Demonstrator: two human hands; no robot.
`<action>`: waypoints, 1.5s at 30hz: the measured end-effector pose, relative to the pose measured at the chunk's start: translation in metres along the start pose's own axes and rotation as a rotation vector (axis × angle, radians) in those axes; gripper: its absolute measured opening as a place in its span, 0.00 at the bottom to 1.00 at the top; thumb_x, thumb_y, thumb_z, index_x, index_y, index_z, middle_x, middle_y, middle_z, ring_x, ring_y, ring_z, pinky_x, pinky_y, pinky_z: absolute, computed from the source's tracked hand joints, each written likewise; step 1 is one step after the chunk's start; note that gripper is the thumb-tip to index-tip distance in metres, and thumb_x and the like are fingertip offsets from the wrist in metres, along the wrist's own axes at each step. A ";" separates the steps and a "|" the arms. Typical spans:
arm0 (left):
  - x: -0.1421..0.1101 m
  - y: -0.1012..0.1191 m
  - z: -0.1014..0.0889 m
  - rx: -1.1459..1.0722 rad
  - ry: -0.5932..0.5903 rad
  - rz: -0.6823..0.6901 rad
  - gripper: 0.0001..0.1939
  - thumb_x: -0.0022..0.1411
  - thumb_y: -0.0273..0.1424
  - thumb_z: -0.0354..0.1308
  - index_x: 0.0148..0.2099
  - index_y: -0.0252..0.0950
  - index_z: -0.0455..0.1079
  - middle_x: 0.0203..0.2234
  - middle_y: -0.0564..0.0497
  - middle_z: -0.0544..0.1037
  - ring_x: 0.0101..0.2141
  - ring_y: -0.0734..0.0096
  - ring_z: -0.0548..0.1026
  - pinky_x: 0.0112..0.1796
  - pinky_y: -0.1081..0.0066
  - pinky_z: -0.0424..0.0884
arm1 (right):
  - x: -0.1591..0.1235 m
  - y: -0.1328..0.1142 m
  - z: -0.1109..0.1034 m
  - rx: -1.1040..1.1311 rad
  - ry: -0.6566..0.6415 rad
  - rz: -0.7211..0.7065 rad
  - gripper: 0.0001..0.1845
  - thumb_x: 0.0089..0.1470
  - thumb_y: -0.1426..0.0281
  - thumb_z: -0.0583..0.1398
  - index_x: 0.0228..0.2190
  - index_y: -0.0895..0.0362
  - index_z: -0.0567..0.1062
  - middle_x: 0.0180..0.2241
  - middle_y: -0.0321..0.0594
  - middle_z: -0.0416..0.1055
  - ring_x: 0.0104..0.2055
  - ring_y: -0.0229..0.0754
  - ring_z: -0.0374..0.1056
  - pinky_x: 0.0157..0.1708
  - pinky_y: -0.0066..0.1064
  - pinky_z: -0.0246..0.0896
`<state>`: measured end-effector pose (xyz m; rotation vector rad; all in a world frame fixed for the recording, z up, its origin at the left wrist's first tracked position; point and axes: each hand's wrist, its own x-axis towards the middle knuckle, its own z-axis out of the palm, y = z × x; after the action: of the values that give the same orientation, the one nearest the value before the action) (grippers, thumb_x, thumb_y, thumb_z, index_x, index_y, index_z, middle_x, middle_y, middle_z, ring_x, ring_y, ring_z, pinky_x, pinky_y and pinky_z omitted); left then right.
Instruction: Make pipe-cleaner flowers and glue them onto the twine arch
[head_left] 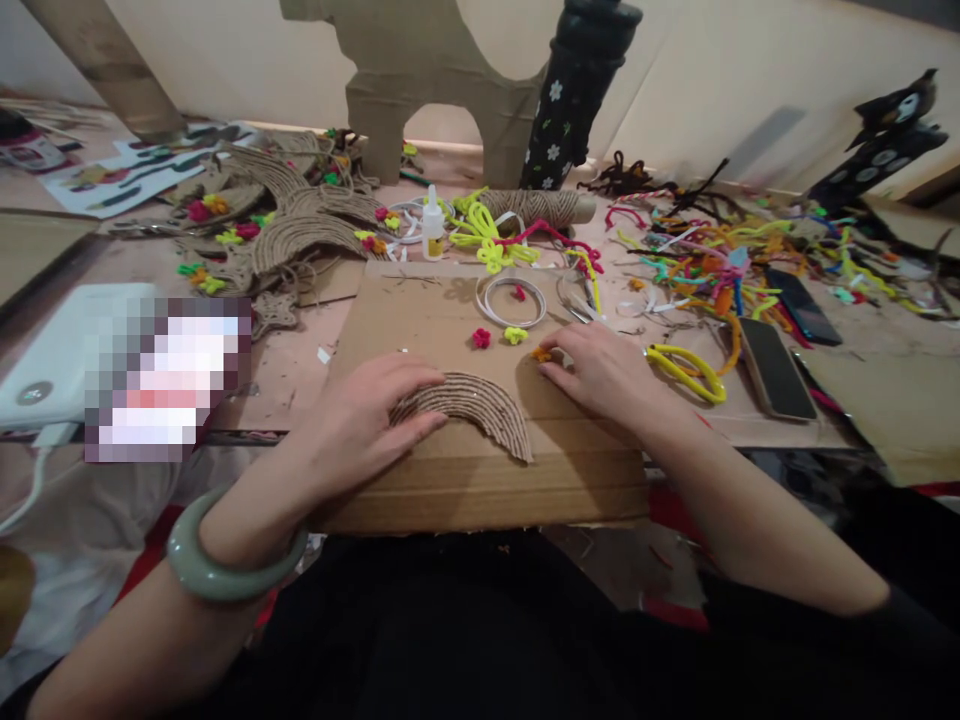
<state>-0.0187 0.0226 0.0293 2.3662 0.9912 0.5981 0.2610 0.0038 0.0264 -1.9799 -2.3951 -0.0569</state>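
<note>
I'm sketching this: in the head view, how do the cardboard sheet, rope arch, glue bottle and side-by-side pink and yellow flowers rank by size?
1. Cardboard sheet
2. Rope arch, partly covered by the left hand
3. Glue bottle
4. Pink flower and yellow flower: too alike to rank

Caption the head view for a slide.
Left hand holds a ribbed brown arch on cardboard; right hand is at a small orange piece.

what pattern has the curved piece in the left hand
The curved piece has brown, parallel curved lines; the head view shows it best.
</note>
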 end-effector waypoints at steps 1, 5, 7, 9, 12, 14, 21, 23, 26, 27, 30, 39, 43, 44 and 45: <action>0.003 0.002 0.000 0.030 -0.042 0.040 0.19 0.61 0.42 0.53 0.48 0.37 0.72 0.46 0.43 0.77 0.50 0.57 0.72 0.53 0.59 0.64 | 0.000 0.000 0.000 -0.007 0.007 -0.020 0.11 0.56 0.67 0.57 0.38 0.58 0.76 0.39 0.48 0.75 0.43 0.52 0.69 0.41 0.40 0.63; 0.013 0.008 0.002 0.128 -0.199 0.116 0.19 0.63 0.39 0.52 0.51 0.34 0.70 0.51 0.41 0.72 0.53 0.57 0.69 0.54 0.59 0.63 | 0.001 0.001 0.001 0.008 0.035 -0.026 0.11 0.58 0.70 0.54 0.34 0.58 0.77 0.38 0.48 0.76 0.42 0.52 0.69 0.40 0.39 0.62; 0.017 0.009 0.003 0.162 -0.244 0.106 0.18 0.63 0.37 0.52 0.52 0.35 0.69 0.53 0.42 0.70 0.51 0.57 0.69 0.52 0.58 0.64 | -0.001 0.002 0.002 0.062 0.064 -0.009 0.11 0.57 0.70 0.54 0.34 0.57 0.77 0.37 0.47 0.76 0.42 0.51 0.69 0.39 0.39 0.62; 0.020 0.010 0.004 0.190 -0.283 0.092 0.18 0.63 0.36 0.52 0.53 0.35 0.69 0.52 0.42 0.71 0.50 0.56 0.70 0.51 0.58 0.65 | -0.004 0.002 0.001 0.159 0.107 -0.023 0.10 0.56 0.71 0.55 0.34 0.57 0.77 0.37 0.46 0.77 0.41 0.49 0.70 0.40 0.38 0.63; 0.021 0.012 0.004 0.214 -0.320 0.093 0.16 0.61 0.34 0.54 0.51 0.36 0.70 0.47 0.43 0.74 0.47 0.57 0.72 0.48 0.59 0.66 | -0.012 -0.004 -0.001 0.338 0.176 -0.102 0.09 0.57 0.71 0.55 0.34 0.55 0.76 0.38 0.43 0.76 0.40 0.45 0.71 0.40 0.36 0.64; 0.019 0.012 0.004 0.229 -0.322 0.095 0.16 0.61 0.34 0.54 0.50 0.36 0.70 0.44 0.44 0.76 0.45 0.57 0.72 0.46 0.59 0.66 | -0.018 -0.012 -0.004 0.414 0.184 -0.173 0.10 0.58 0.71 0.54 0.34 0.55 0.76 0.38 0.43 0.76 0.40 0.44 0.71 0.40 0.34 0.64; 0.006 0.014 0.003 0.298 -0.300 0.053 0.15 0.63 0.37 0.52 0.48 0.36 0.71 0.40 0.45 0.76 0.42 0.57 0.72 0.42 0.61 0.66 | -0.028 -0.041 -0.006 0.402 0.088 -0.354 0.13 0.61 0.70 0.53 0.35 0.59 0.77 0.37 0.45 0.76 0.40 0.44 0.70 0.41 0.34 0.64; 0.005 0.013 0.002 0.291 -0.300 0.054 0.14 0.63 0.37 0.52 0.47 0.36 0.71 0.40 0.45 0.76 0.42 0.57 0.72 0.42 0.62 0.66 | -0.027 -0.047 -0.005 0.376 0.072 -0.373 0.13 0.61 0.70 0.53 0.35 0.59 0.77 0.37 0.46 0.75 0.40 0.44 0.70 0.41 0.34 0.64; 0.004 0.012 0.003 0.270 -0.289 0.068 0.14 0.64 0.37 0.51 0.46 0.35 0.71 0.40 0.44 0.76 0.42 0.57 0.72 0.42 0.61 0.67 | -0.023 -0.054 -0.004 0.322 0.021 -0.391 0.12 0.61 0.71 0.54 0.36 0.60 0.77 0.38 0.48 0.75 0.40 0.44 0.69 0.40 0.34 0.63; 0.004 0.011 0.004 0.264 -0.282 0.074 0.14 0.64 0.37 0.51 0.46 0.35 0.71 0.40 0.44 0.76 0.42 0.57 0.72 0.43 0.61 0.67 | -0.022 -0.056 -0.003 0.302 -0.002 -0.393 0.12 0.61 0.71 0.54 0.35 0.60 0.77 0.37 0.48 0.75 0.39 0.44 0.69 0.40 0.34 0.63; 0.003 0.008 0.006 0.245 -0.264 0.083 0.15 0.64 0.37 0.51 0.47 0.34 0.71 0.41 0.43 0.76 0.42 0.55 0.72 0.43 0.58 0.67 | -0.021 -0.057 -0.005 0.264 -0.048 -0.395 0.12 0.61 0.70 0.54 0.35 0.60 0.77 0.37 0.47 0.75 0.38 0.44 0.69 0.40 0.34 0.63; -0.009 -0.009 -0.003 0.149 -0.175 0.027 0.22 0.63 0.44 0.51 0.51 0.34 0.70 0.47 0.41 0.75 0.47 0.55 0.72 0.49 0.57 0.67 | -0.005 -0.026 -0.020 0.268 0.242 -0.314 0.11 0.60 0.69 0.55 0.37 0.58 0.77 0.37 0.46 0.76 0.41 0.46 0.71 0.40 0.35 0.63; -0.016 -0.020 -0.006 0.066 -0.144 -0.054 0.23 0.63 0.45 0.51 0.52 0.35 0.70 0.46 0.43 0.77 0.46 0.56 0.73 0.48 0.58 0.68 | 0.031 -0.012 -0.030 0.279 0.174 -0.211 0.09 0.56 0.72 0.57 0.35 0.58 0.78 0.35 0.45 0.76 0.36 0.45 0.70 0.35 0.34 0.62; -0.018 -0.022 -0.005 0.050 -0.131 -0.068 0.23 0.63 0.45 0.52 0.52 0.35 0.70 0.46 0.43 0.77 0.46 0.56 0.73 0.48 0.58 0.68 | 0.043 -0.010 -0.031 0.301 0.143 -0.188 0.08 0.55 0.72 0.58 0.35 0.58 0.78 0.34 0.44 0.77 0.36 0.44 0.70 0.35 0.34 0.61; -0.019 -0.024 -0.005 0.037 -0.118 -0.076 0.22 0.62 0.44 0.52 0.51 0.35 0.70 0.46 0.43 0.77 0.46 0.57 0.73 0.48 0.58 0.68 | 0.055 -0.010 -0.032 0.326 0.109 -0.165 0.08 0.54 0.72 0.58 0.34 0.58 0.78 0.34 0.43 0.77 0.35 0.44 0.70 0.34 0.33 0.61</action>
<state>-0.0457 0.0244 0.0153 2.3549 1.0421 0.4103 0.2407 0.0543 0.0607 -1.5956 -2.3168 0.2032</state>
